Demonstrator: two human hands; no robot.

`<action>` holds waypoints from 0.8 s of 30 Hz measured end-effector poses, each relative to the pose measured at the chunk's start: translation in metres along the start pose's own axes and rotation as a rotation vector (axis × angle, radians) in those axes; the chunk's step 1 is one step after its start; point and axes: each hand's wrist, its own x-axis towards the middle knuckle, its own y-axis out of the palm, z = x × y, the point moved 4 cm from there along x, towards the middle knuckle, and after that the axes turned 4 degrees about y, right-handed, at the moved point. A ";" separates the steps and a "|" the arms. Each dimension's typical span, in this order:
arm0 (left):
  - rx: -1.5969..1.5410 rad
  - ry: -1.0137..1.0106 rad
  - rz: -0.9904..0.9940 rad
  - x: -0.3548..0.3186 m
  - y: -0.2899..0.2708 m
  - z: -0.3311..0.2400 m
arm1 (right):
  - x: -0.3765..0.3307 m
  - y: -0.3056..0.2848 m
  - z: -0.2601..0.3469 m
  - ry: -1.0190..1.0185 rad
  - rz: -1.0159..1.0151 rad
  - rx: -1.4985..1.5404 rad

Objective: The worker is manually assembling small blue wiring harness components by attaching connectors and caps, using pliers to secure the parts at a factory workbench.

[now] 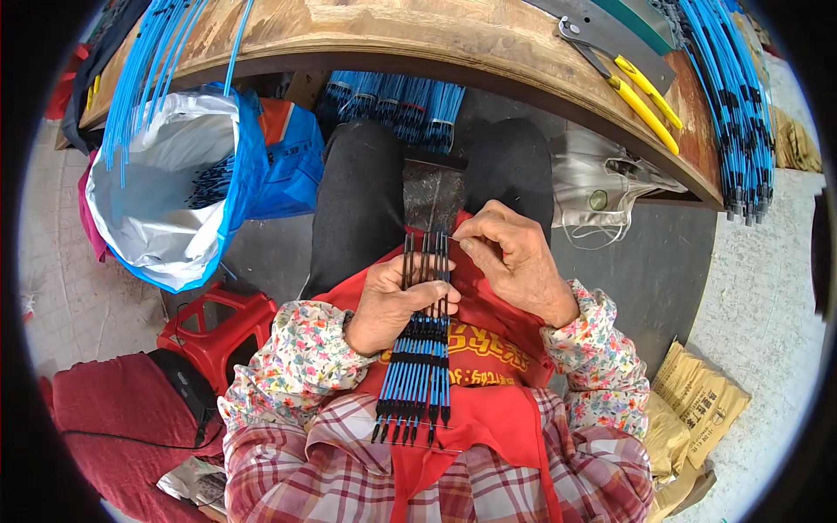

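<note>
A flat row of thin blue-and-black rods (417, 383) lies over my lap, fanning slightly toward me. My left hand (397, 301) is closed around its dark upper part, the thumb across the front. Black joints band the rods partway down, and black tips finish their near ends. At the far right corner of the row, my right hand (514, 261) is closed, thumb and forefinger pinched beside the end of the outermost rod. Something very thin seems to be between those fingertips, too fine to make out. Beneath the rods is a red apron (488, 418).
A wooden bench (418, 33) curves across the far side, with yellow-handled shears (641, 109) on it. Bunches of blue rods (732, 113) hang at its right edge. Left of my knees stands a blue-and-white bag (166, 235), near a red stool (209, 327). Brown sacks (697, 405) lie at right.
</note>
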 end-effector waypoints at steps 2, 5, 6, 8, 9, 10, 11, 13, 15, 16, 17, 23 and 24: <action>-0.003 0.008 -0.005 0.000 -0.001 0.001 | -0.002 0.000 0.001 0.008 -0.017 0.014; -0.014 0.028 -0.021 -0.001 -0.003 0.003 | -0.005 0.000 0.000 -0.012 -0.078 -0.039; -0.015 0.023 -0.016 -0.001 -0.003 0.003 | -0.005 0.000 0.000 -0.012 -0.078 -0.039; -0.017 0.012 -0.003 0.000 -0.003 0.003 | -0.006 0.000 -0.001 -0.011 -0.079 -0.066; -0.017 0.011 -0.002 0.000 -0.003 0.003 | -0.006 0.000 -0.001 -0.010 -0.079 -0.080; -0.022 0.003 0.007 0.000 -0.003 0.003 | -0.006 0.000 -0.001 -0.009 -0.080 -0.080; -0.028 -0.004 0.015 0.000 -0.003 0.003 | -0.006 0.000 0.000 -0.018 -0.079 -0.088; -0.035 -0.011 0.022 0.001 -0.003 0.004 | -0.005 -0.001 0.002 -0.037 -0.076 -0.102; -0.026 -0.013 0.053 0.002 -0.003 0.003 | -0.002 -0.004 0.002 -0.082 -0.066 -0.143; -0.022 -0.013 0.070 0.002 -0.002 0.003 | -0.001 -0.007 0.003 -0.126 -0.058 -0.184; -0.023 -0.013 0.068 0.002 -0.003 0.003 | 0.000 -0.008 0.004 -0.170 -0.049 -0.226; -0.031 -0.037 0.080 0.001 -0.002 0.001 | 0.013 -0.007 0.005 -0.192 0.036 -0.166; -0.034 -0.042 0.080 0.001 -0.002 0.000 | 0.016 -0.005 0.006 -0.173 0.043 -0.133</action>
